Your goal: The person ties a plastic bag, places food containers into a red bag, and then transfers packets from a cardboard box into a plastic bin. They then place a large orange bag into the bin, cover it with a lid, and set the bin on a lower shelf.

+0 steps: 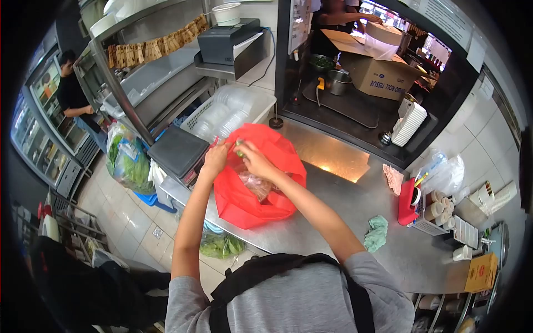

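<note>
A large red bag (244,208) stands with its mouth open on the steel counter (333,233) in front of me. Inside it lies a clear plastic packet (256,186) with brownish contents. My left hand (216,157) is closed on the left rim of the red bag. Over the bag's mouth, my right hand (256,161) has its fingers pinched around a small green thing (239,146), too small to name. The lower part of the packet is hidden by the bag.
Left of the bag are a black-topped scale-like device (177,150) and a basket of clear plastic containers (225,114). A green cloth (376,233), a pink cloth (393,178) and a red holder (407,202) sit to the right. A co-worker (75,97) stands far left.
</note>
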Demonstrator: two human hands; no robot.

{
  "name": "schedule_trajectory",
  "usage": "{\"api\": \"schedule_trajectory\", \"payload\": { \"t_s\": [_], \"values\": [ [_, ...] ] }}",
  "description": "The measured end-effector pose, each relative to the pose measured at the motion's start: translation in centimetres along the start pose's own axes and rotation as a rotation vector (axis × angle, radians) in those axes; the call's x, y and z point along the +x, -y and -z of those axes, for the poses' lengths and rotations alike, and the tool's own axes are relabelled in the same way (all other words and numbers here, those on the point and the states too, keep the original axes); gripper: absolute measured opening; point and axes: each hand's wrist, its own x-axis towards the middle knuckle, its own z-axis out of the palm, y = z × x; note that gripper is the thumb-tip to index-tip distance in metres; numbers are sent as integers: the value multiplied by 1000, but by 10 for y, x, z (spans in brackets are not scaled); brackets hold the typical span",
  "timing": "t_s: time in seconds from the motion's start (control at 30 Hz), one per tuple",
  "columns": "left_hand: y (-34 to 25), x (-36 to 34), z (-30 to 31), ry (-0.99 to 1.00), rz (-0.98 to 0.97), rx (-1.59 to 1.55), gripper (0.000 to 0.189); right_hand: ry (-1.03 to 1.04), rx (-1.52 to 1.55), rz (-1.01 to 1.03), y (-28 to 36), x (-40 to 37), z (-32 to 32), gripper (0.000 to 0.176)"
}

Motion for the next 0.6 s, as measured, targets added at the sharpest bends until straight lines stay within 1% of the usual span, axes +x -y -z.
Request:
{"api": "schedule_trajectory", "payload": {
  "t_s": [0.03,0.07,0.1,0.13,0.17,0.2,0.23,0.27,0.3,0.33,0.37,0.4,0.43,0.47,0.5,0.53,0.6],
  "values": [
    [1,-1,0,17,15,-1,26,84,214,-222,-38,8,-14,40],
    [3,-3,-2,35,28,0,27,166,433,-439,-57,11,-21,45],
    [11,-6,-11,-43,-16,-6,29,181,320,-297,-57,3,-24,50],
    [18,-7,-22,-124,-78,-17,30,145,145,-146,-37,-14,-15,53],
    [13,-12,-14,-109,-62,-64,34,83,-38,-7,-14,-30,-4,56],
    [14,-17,-14,-164,-98,-91,37,274,-28,-43,3,-46,20,52],
    [5,-24,-1,-103,-79,-113,41,334,-23,67,23,-71,44,47],
    [0,-30,2,-211,-156,-96,42,434,205,-50,69,-100,73,44],
    [-22,-37,28,-175,-150,-79,44,346,394,-229,66,-137,103,41],
    [-41,-42,48,-184,-175,-93,44,250,608,-388,62,-180,128,38],
    [-55,-47,62,-181,-188,-110,44,-69,495,-381,65,-221,152,32],
    [-73,-51,74,-225,-254,-182,42,-556,148,-513,35,-268,163,31],
    [-92,-54,82,-268,-306,-259,39,-817,-475,-536,-7,-325,180,33],
    [-110,-59,88,-255,-365,-367,37,-888,-934,-828,-3,-369,168,36],
    [-128,-66,93,-240,-412,-478,35,-891,-1393,-1139,2,-399,157,40],
    [-145,-71,93,-228,-452,-592,32,-934,-1335,-1107,0,-410,139,42],
    [-181,-78,80,-160,-623,-730,29,-1003,-1250,-1013,-28,-418,89,48]
  ]
}}
